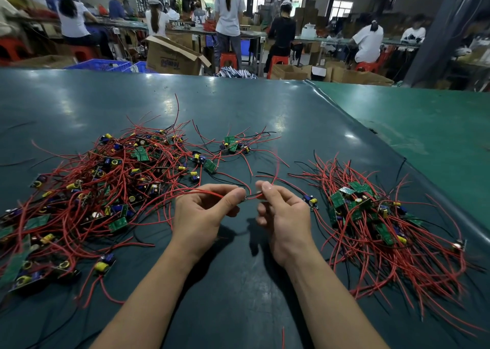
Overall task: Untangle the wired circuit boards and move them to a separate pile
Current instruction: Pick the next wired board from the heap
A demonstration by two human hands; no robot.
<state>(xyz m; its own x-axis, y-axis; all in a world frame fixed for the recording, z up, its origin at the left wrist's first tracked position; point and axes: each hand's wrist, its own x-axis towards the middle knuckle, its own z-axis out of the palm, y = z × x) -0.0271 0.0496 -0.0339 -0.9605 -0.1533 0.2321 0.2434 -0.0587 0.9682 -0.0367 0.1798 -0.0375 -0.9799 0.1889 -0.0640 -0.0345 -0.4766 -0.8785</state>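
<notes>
A big tangled heap of small green circuit boards with red and black wires (87,194) covers the left of the dark green table (238,282). A second pile of the same wired boards (376,224) lies at the right. Between the two piles, my left hand (204,216) pinches a red wire (201,192) that runs back into the left heap. My right hand (281,213) pinches the wire's other stretch close by, fingertips almost meeting. A small board with a yellow capacitor (310,202) hangs just right of my right hand.
A few loose wired boards (230,144) lie farther back in the middle. The table's dark mat ends at a lighter green surface (424,125) on the right. Beyond the far edge, several people work at benches among cardboard boxes (172,57), blue crates and red stools.
</notes>
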